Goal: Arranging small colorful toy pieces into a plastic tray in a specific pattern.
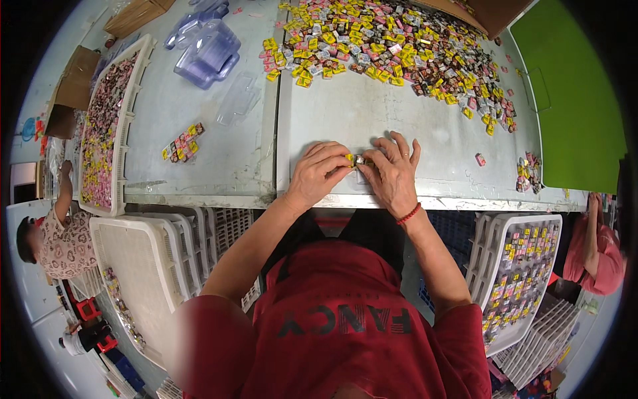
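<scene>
Near the table's front edge, my left hand [321, 171] pinches a small yellow block-like piece [349, 159] between thumb and fingertips. My right hand [395, 179], with a red bracelet on its wrist, faces it closely, thumb and index finger drawn together at a small dark-and-white piece [360, 159]. Its other fingers are raised and bent. Under the fingertips lies something clear, perhaps a plastic tray, mostly covered by the hands. Beyond the hands spreads a large heap of small yellow, pink, white and dark pieces [372, 50].
Clear plastic trays [207, 56] and a filled pack [184, 143] lie to the left, beside a white crate [123, 133] full of pieces. A single pink piece [480, 159] and a small pile [529, 173] are at right. Crates [522, 266] stand below. Other people sit at both sides.
</scene>
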`<state>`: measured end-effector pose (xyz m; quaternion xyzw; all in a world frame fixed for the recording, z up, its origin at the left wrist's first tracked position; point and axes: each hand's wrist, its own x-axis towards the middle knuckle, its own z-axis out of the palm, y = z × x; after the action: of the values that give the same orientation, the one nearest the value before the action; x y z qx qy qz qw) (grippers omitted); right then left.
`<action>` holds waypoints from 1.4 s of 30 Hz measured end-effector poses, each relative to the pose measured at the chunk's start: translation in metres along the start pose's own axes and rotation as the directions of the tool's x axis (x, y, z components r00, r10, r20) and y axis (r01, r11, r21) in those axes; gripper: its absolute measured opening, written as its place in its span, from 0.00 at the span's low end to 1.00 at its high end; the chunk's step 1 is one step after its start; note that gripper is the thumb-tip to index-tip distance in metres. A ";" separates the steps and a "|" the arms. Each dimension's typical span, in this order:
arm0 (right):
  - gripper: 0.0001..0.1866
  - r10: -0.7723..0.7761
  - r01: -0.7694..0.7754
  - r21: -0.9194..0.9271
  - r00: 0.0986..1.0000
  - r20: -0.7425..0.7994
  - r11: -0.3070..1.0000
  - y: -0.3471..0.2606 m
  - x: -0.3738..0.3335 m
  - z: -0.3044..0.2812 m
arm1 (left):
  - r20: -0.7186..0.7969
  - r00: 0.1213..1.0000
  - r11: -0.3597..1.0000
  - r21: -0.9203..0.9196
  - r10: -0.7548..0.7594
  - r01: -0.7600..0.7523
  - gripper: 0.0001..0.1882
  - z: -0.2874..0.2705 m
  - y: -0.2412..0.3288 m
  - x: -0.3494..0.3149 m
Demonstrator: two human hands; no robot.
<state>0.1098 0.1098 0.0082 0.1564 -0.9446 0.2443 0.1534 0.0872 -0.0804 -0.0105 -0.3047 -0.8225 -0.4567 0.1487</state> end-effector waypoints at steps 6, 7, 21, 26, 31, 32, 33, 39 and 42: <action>0.08 0.014 -0.014 -0.006 0.999 -0.048 1.000 0.000 -0.003 0.002 | 0.051 0.999 1.000 0.006 0.015 -0.016 0.06 -0.001 0.001 0.003; 0.07 0.015 -0.017 -0.025 0.998 -0.064 1.000 0.000 -0.003 0.003 | 0.054 0.998 0.999 0.035 0.013 -0.015 0.06 -0.001 0.001 0.002; 0.09 0.041 -0.036 0.039 0.990 -0.136 0.999 0.005 -0.007 0.009 | 0.052 0.997 0.987 0.142 0.063 -0.070 0.06 0.003 0.000 -0.002; 0.15 0.081 -0.039 0.210 0.978 -0.194 0.977 0.017 -0.013 -0.002 | 0.073 0.997 0.992 0.130 -0.005 -0.004 0.20 -0.002 0.015 0.000; 0.28 0.019 -0.014 -0.070 0.998 0.060 0.997 0.015 -0.024 -0.026 | 0.406 0.912 0.922 0.329 0.056 -0.202 0.29 -0.003 0.023 0.013; 0.33 0.013 0.006 -0.121 0.987 0.157 0.993 0.013 -0.026 -0.024 | 0.470 0.881 0.914 0.337 0.043 -0.225 0.30 -0.001 0.023 0.015; 0.33 0.017 0.002 -0.122 0.988 0.156 0.992 0.012 -0.027 -0.024 | 0.473 0.880 0.914 0.335 0.046 -0.228 0.30 0.000 0.023 0.017; 0.35 -0.025 0.026 -0.005 0.989 0.148 1.000 0.017 -0.025 -0.021 | 0.481 0.875 0.930 0.291 0.060 -0.223 0.31 0.001 0.015 0.021; 0.30 0.082 -0.079 0.154 0.997 -0.011 0.985 0.020 -0.024 -0.019 | 0.379 0.925 0.965 0.235 0.021 -0.119 0.29 0.005 0.008 0.020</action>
<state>0.1277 0.1413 0.0068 0.1273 -0.9271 0.3238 0.1391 0.0767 -0.0659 0.0030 -0.3938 -0.8758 -0.2758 0.0436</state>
